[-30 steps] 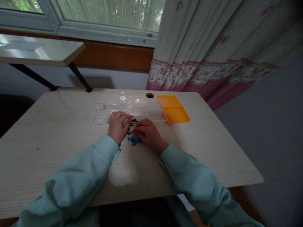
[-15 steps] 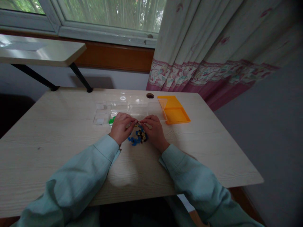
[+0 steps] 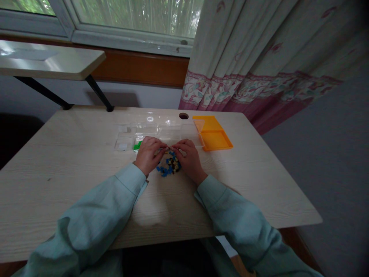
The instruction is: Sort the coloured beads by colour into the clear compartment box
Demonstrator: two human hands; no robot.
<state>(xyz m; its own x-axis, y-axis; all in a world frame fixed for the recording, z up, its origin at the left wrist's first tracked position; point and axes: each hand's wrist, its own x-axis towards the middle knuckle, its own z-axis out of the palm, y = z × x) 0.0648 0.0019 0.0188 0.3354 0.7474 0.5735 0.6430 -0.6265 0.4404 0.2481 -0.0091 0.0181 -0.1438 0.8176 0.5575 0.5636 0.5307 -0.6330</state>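
Observation:
My left hand (image 3: 149, 154) and my right hand (image 3: 188, 158) meet fingertip to fingertip above the table, both closed in a pinch. Whatever sits between the fingertips is too small to name. Just below them lies a loose pile of small blue, cream and dark pieces (image 3: 168, 168). Behind the hands stretches a clear plastic compartment box (image 3: 170, 132), its front partly covered by my fingers. Green pieces (image 3: 137, 145) lie in one of its front compartments, close by my left hand.
An orange open case (image 3: 216, 139) lies right of the clear box, touching or overlapping its end. A round hole (image 3: 183, 115) pierces the pale table (image 3: 86, 184) near its back edge. At back left, a raised shelf (image 3: 52, 61) stands on black legs; a curtain (image 3: 230, 69) hangs behind.
My hands keep almost the same pose, with only slight movement at the fingertips. The whole view has shifted very slightly. The pile looks unchanged.

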